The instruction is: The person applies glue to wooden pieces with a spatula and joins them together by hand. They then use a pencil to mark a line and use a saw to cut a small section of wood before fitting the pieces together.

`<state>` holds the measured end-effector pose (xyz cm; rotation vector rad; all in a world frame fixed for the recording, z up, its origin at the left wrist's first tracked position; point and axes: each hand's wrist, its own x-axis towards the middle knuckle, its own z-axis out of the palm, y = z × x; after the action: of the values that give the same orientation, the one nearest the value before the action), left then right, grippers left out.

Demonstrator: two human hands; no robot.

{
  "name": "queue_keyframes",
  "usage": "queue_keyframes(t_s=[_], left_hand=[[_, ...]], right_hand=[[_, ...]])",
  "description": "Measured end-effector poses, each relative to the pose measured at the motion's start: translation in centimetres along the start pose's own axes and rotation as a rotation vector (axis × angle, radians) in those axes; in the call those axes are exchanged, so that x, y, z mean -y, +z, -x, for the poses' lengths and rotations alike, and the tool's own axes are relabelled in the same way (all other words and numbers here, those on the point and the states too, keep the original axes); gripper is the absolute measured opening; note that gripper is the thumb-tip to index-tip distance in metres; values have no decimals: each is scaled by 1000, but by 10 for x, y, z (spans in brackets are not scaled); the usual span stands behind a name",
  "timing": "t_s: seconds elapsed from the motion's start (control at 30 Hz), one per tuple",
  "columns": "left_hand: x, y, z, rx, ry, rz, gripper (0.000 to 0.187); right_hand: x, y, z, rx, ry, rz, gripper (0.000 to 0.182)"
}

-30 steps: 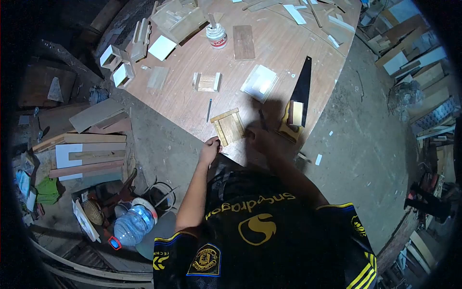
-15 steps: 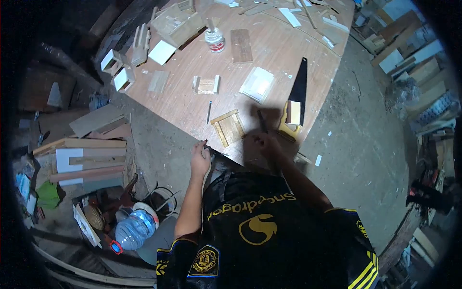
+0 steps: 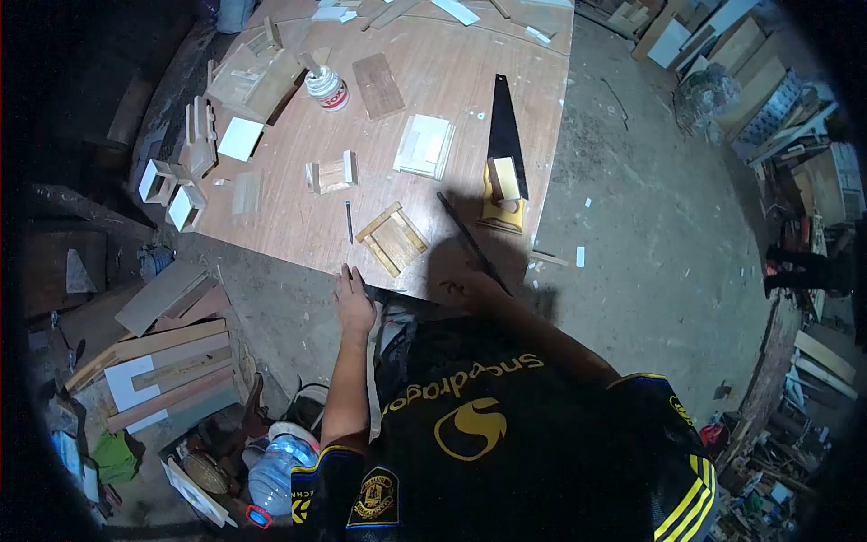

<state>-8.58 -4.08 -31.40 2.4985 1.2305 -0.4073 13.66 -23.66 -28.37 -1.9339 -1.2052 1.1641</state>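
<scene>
My left hand (image 3: 353, 303) rests at the near edge of the table, fingers stretched out and holding nothing. In shadow, my right hand (image 3: 465, 287) is at the same edge, its fingers loosely bent and apart with nothing visible in them. A long dark rod-like tool (image 3: 465, 232) lies slanting on the table just beyond it, running toward my right wrist. Between and ahead of my hands lies a small wooden frame-like piece (image 3: 394, 238) with strips along its sides. A pencil (image 3: 349, 222) is left of that piece. To the right, a yellow-handled handsaw (image 3: 506, 135) has a small wooden block (image 3: 506, 178) on it.
Farther back on the table (image 3: 289, 203) are a white jar (image 3: 326, 88) with a brush, a brown board (image 3: 378, 86), stacked pale panels (image 3: 424, 145), a small bracket-shaped piece (image 3: 331, 172) and a wooden box (image 3: 256, 81). Floor boards (image 3: 172, 370) and a water bottle (image 3: 275, 474) are at left.
My view has shifted right, so the table sits farther left. My right hand has drawn back toward the edge, and more of the dark tool shows. The left hand's fingers have straightened on the edge.
</scene>
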Motion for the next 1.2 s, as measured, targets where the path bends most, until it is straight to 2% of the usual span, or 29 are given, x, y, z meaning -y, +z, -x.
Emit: queue_keyframes(t_s=[0.1,0.17,0.2,0.27,0.3,0.37,0.4,0.47,0.57,0.6,0.73,0.83,0.9,0.97,1.03,1.07,1.13,1.17,1.2], left_hand=[[-5,-3,3,74,-23,-111,87],[-6,-4,4,96,-50,-183,90],[-8,-6,0,115,-84,-222,90],[-14,-11,-5,138,-114,-255,90],[-16,-17,-7,151,-134,-236,83],[-15,-19,-13,164,-168,-215,78],[-12,-16,-17,148,-180,-209,78],[-9,-13,-20,119,-187,-171,73],[-11,-19,-18,174,-176,-210,69],[-11,-24,-15,192,-161,-211,68],[-13,-24,-6,205,-164,-187,67],[-16,-27,-1,189,-153,-168,66],[-17,-30,-1,256,-151,-181,66],[-17,-27,-2,238,-154,-182,66],[-18,-22,-3,220,-164,-181,67],[-18,-19,-3,199,-171,-165,67],[-12,-13,-1,180,-189,-150,68],[-9,-9,0,139,-173,-175,67],[-8,-10,1,96,-157,-199,67]], right_hand=[[-13,-8,11,-59,-77,44,35],[-39,-3,10,-439,-55,87,37],[-39,-12,9,-435,-56,88,37],[-31,-41,7,-522,-69,483,39],[-31,-46,8,-519,-68,486,39],[-28,-51,5,-708,127,404,39],[-32,-52,0,-700,119,401,39],[-46,-51,-6,-674,238,592,40],[-41,-56,-5,-757,107,697,32],[-42,-55,-6,-767,131,728,24],[-34,-54,-6,-785,187,677,14],[-16,-56,-6,-783,166,505,16],[-7,-53,-17,-775,83,528,18],[-2,-45,-39,-609,-151,192,20],[4,-35,-69,-444,-132,70,20],[8,-30,-85,-435,-137,71,20],[16,-22,-115,-268,-241,44,21],[20,-20,-127,-257,-244,43,21],[26,-21,-137,-179,-175,53,21]])
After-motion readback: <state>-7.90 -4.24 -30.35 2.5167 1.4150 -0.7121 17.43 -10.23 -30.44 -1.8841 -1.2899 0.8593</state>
